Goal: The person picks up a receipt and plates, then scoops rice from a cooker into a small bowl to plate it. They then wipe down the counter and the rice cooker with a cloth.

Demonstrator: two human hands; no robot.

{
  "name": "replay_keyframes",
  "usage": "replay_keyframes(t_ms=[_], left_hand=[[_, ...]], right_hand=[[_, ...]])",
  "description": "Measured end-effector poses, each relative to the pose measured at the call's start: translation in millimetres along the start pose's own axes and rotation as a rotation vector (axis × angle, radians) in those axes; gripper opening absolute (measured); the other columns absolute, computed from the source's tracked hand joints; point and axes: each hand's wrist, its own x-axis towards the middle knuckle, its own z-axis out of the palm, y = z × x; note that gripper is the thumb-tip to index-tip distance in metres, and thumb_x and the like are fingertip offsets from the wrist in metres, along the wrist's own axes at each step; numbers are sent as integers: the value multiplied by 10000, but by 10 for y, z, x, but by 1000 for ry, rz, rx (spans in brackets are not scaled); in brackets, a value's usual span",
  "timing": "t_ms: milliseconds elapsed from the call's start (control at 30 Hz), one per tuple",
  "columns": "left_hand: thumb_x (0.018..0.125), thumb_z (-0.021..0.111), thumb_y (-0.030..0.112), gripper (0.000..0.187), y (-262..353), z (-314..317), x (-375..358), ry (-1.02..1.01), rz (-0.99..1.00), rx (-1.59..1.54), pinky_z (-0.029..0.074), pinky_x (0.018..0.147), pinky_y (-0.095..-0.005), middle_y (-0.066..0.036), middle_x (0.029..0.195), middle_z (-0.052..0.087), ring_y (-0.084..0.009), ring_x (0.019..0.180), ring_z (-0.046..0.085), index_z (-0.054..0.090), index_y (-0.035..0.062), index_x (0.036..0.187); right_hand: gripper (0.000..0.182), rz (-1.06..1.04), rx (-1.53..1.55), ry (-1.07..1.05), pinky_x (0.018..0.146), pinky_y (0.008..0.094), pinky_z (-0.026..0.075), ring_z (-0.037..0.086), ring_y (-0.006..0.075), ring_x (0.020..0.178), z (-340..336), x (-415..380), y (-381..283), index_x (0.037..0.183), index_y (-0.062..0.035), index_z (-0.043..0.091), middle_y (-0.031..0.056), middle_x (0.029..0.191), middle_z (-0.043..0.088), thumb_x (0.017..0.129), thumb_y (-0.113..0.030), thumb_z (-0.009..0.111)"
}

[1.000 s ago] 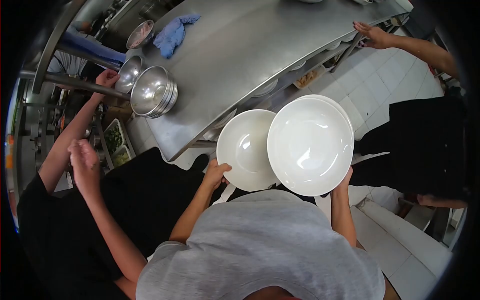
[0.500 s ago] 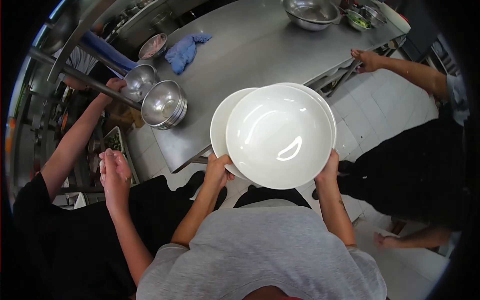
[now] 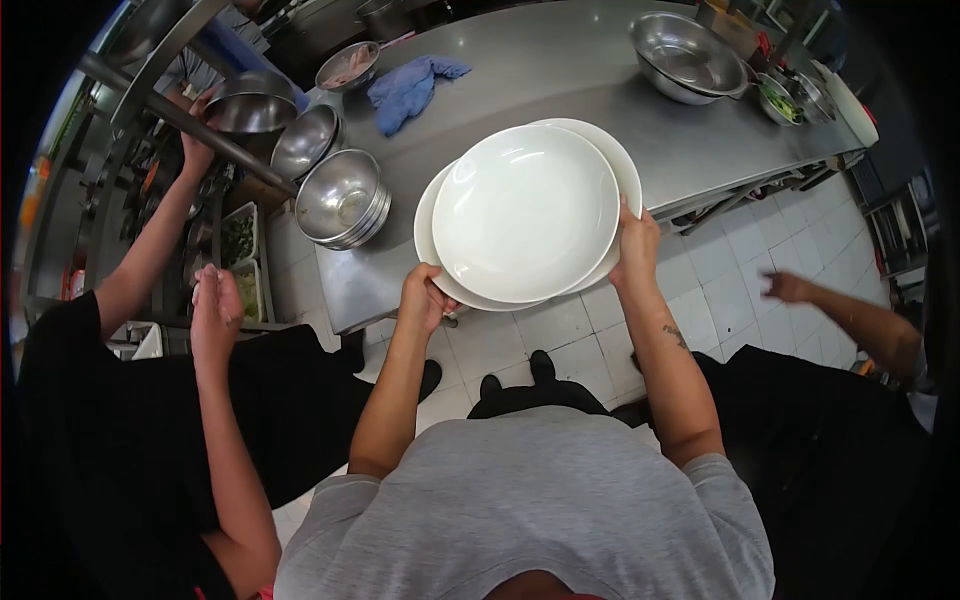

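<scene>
White dishes (image 3: pixel 527 213), stacked unevenly, are in the middle of the frame, held partly over the near edge of the metal table (image 3: pixel 540 70). The inside of the top one faces up, showing bare glossy white. The left hand (image 3: pixel 427 298) has its fingers clamped on their lower left rim; the right hand (image 3: pixel 636 248) has its fingers clamped on their right rim.

At the upper left, a stack of metal bowls (image 3: pixel 342 200) sits on the table corner, just beside another metal bowl (image 3: pixel 305 142). A co-worker's hand (image 3: pixel 197 125) is at a raised bowl (image 3: pixel 252 108). Further back, a food bowl (image 3: pixel 347 68) contains pale pink pieces, near a crumpled blue cloth (image 3: pixel 408 92).

At the upper right are a wide metal bowl (image 3: pixel 690 55) and, near it, a small bowl (image 3: pixel 778 100) with green vegetables. Below the table's left end, a white bin (image 3: pixel 258 290) contains something pale green.
</scene>
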Motion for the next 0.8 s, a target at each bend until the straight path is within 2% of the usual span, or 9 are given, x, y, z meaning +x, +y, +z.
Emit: replay_keyframes(t_ms=[100, 133, 233, 267, 467, 567, 633, 800], left_hand=[[854, 498, 408, 462, 182, 318, -183, 71, 54, 89, 304, 289, -222, -96, 623, 570, -127, 380, 481, 499, -46, 935], [854, 564, 398, 466, 203, 321, -148, 74, 59, 146, 310, 276, -213, -93, 624, 572, -108, 370, 478, 498, -51, 957], [836, 616, 233, 355, 230, 415, -118, 119, 158, 471, 323, 269, -215, -99, 629, 571, -97, 361, 472, 489, -66, 978], [805, 624, 110, 324, 219, 418, -95, 154, 159, 415, 324, 271, -216, -105, 637, 568, -97, 360, 463, 467, -80, 1016], [825, 508, 108, 321, 169, 182, -50, 23, 169, 316, 355, 327, -256, -113, 665, 568, -138, 428, 500, 434, -89, 1068], [806, 491, 109, 325, 180, 98, -36, -39, 151, 289, 370, 354, -277, -128, 684, 567, -172, 479, 529, 441, -87, 1060], [780, 503, 103, 317, 211, 74, -53, -42, 110, 246, 371, 356, -284, -143, 699, 570, -185, 488, 534, 463, -92, 1027], [742, 514, 103, 286, 269, 33, -45, -87, 44, 224, 377, 360, -303, -170, 714, 578, -208, 501, 546, 507, -112, 930]], right_hand=[[287, -27, -62, -21, 691, 296, 487, 614, 180, 814, 92, 80, -68, 1107, 96, 567, 140, 959, 634, 913, -109, 512], [289, -36, -80, -26, 694, 296, 485, 614, 180, 814, 124, 86, -82, 1110, 96, 567, 142, 958, 635, 911, -106, 512], [279, -68, -185, -68, 705, 298, 483, 616, 186, 818, 254, 39, -175, 1098, 87, 576, 141, 952, 638, 900, -101, 520], [275, -76, -205, -85, 708, 298, 484, 617, 188, 817, 280, 27, -183, 1094, 83, 578, 142, 951, 640, 896, -99, 525], [260, -117, -257, -65, 710, 302, 492, 626, 200, 806, 254, 34, -123, 1079, 69, 584, 151, 953, 646, 879, -95, 551], [264, -124, -267, -42, 702, 308, 496, 631, 206, 798, 232, 30, -125, 1082, 68, 582, 153, 954, 647, 877, -96, 561], [267, -115, -272, -18, 698, 312, 497, 634, 209, 797, 241, 15, -184, 1084, 68, 582, 152, 956, 647, 874, -98, 570], [276, -259, -360, -1, 726, 310, 489, 626, 197, 819, 167, 34, -344, 1095, 58, 591, 141, 969, 653, 867, -97, 587]])
